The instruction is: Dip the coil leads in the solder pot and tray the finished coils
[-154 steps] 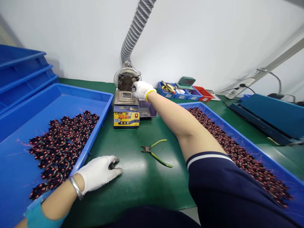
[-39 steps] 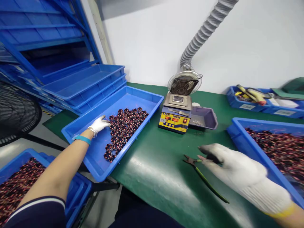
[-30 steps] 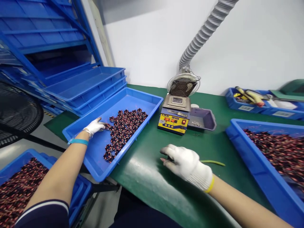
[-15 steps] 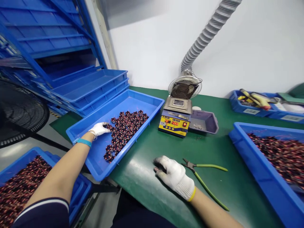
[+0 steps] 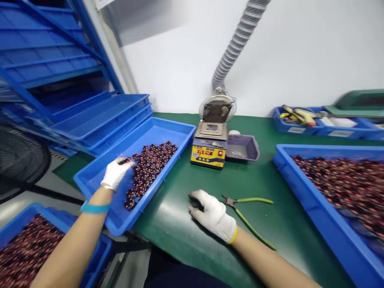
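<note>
My left hand (image 5: 115, 173), in a white glove, hovers over the near-left part of a blue tray (image 5: 163, 131). Its fingertips pinch one dark red-wound coil at the edge of the rows of coils (image 5: 148, 162) lying in that tray. My right hand (image 5: 212, 214), also gloved, rests on the green table with its fingers curled round a small dark part that I cannot name for sure. Green-handled cutters (image 5: 247, 207) lie just right of that hand.
A yellow-and-blue solder pot (image 5: 209, 149) stands mid-table under a grey extraction hose (image 5: 237, 42), with a small grey tray (image 5: 243, 147) beside it. A big blue tray of coils (image 5: 336, 180) fills the right. Stacked blue trays (image 5: 99, 118) and a floor bin of coils (image 5: 27, 250) are on the left.
My right hand came back from the right tray to the table left of the cutters. My left hand lifted from the coil rows with a coil pinched. The view shifted slightly right.
</note>
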{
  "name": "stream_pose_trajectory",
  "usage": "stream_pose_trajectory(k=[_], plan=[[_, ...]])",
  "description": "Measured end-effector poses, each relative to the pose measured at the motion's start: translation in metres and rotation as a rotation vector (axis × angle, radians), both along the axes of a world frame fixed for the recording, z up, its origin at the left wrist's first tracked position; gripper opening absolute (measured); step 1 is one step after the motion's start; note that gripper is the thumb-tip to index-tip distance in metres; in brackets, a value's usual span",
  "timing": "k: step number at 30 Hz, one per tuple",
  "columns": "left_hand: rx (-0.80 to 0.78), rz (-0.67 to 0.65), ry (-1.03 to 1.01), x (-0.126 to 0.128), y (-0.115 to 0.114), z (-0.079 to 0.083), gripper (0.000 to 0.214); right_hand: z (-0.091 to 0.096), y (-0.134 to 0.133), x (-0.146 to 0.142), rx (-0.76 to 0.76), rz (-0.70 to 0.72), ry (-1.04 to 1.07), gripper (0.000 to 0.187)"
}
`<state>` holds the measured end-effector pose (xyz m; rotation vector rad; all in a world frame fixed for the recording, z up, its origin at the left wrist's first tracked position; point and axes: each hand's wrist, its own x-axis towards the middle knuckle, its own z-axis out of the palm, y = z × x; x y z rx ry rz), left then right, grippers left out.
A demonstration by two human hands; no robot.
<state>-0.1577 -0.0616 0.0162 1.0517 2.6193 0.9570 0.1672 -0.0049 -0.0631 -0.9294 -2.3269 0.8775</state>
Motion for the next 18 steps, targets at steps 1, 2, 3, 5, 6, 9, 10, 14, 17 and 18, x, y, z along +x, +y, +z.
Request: stream_pose_trajectory(k=[1,2,3,5,6,9,10,14,17,18], plan=[[0.018,-0.072,-0.027,0.025,0.005,0.000,0.052,0.005,-0.002,-0.002,-0.029,-0.030,0.075,0.036],[0.026,-0.149,-0.054,0.051,0.010,0.000,0.051,0.010,-0.005,-0.005,-0.049,-0.063,0.152,0.043],[0.033,-0.242,-0.084,0.077,0.014,0.000,0.048,0.015,-0.006,-0.007,-0.061,-0.097,0.220,0.052],[0.045,-0.435,-0.124,0.124,0.022,0.002,0.038,0.023,-0.006,-0.013,-0.062,-0.159,0.288,0.068],[0.027,-0.487,-0.107,0.143,0.026,0.002,0.033,0.025,-0.004,-0.014,-0.061,-0.173,0.290,0.071],[-0.049,-0.539,-0.070,0.178,0.039,0.000,0.025,0.025,0.005,-0.013,-0.068,-0.182,0.270,0.061],[-0.053,-0.555,-0.103,0.182,0.042,-0.003,0.025,0.024,0.008,-0.011,-0.074,-0.183,0.283,0.057],[0.026,-0.704,-0.430,0.177,0.047,-0.019,0.051,0.024,0.022,-0.001,-0.209,-0.198,0.480,0.053],[-0.122,-0.808,-0.517,0.165,0.042,-0.034,0.079,0.036,0.047,0.004,-0.375,-0.198,0.607,0.055],[-0.204,-0.830,-0.458,0.163,0.040,-0.039,0.084,0.042,0.059,0.006,-0.394,-0.202,0.609,0.055]])
